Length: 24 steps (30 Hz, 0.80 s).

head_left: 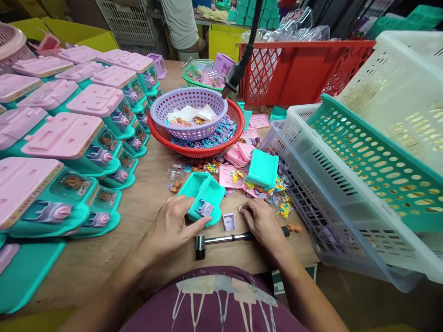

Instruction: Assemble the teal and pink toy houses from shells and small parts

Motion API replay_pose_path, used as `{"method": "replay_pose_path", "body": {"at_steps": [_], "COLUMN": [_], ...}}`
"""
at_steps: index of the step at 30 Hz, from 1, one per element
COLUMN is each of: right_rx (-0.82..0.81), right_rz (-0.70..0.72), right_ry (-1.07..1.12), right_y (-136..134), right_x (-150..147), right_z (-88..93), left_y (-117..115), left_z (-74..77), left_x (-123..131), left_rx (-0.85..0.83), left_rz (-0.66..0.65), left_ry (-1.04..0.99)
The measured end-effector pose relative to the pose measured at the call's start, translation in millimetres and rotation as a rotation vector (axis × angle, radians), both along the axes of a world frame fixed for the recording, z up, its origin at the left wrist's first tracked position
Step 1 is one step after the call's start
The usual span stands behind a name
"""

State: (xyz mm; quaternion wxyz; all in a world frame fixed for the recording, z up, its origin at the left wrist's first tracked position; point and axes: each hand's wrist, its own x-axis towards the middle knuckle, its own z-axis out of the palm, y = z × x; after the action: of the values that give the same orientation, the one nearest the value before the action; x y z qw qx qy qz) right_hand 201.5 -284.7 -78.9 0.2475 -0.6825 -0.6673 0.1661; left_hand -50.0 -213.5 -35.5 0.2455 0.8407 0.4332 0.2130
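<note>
My left hand (173, 225) grips an open teal plastic toy housing (216, 196) from its left side, the thumb lying along the near edge. A lilac fitting (205, 208) sits in the front of that housing. On the table between my hands lies a small lilac bracket (229, 222). My right hand (262, 220) is closed in a pinch on a small pale pink piece (241, 209), mostly covered by the fingers. A hammer (223, 239) with a black head lies across the table near me, its handle passing partly beneath my right hand.
Rows of pink-topped teal toys (65, 133) fill the left side. Ahead, a lilac basket (190, 133) rests in a red basket (194, 151). Loose parts and another teal housing (263, 168) lie beyond my right hand. Plastic crates (346, 184) stand at right. A person (180, 25) is behind the table.
</note>
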Motion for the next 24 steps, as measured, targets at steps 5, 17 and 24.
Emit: {"method": "replay_pose_path", "body": {"at_steps": [5,17,24], "right_rx": [0.185,0.341,0.384], "right_rz": [0.086,0.188,0.194], "right_ry": [0.332,0.564,0.488], "right_y": [-0.4,11.1,12.5], "right_x": [-28.7,-74.4,-74.2], "right_z": [19.3,12.1,11.5], "left_y": [-2.4,-1.7,-4.3], "left_z": [5.8,7.1,15.0], "left_x": [4.3,5.8,11.8], "left_rx": [-0.106,-0.206,-0.225], "left_rz": [0.068,0.076,0.086], "left_ry": [-0.022,-0.084,-0.02]}}
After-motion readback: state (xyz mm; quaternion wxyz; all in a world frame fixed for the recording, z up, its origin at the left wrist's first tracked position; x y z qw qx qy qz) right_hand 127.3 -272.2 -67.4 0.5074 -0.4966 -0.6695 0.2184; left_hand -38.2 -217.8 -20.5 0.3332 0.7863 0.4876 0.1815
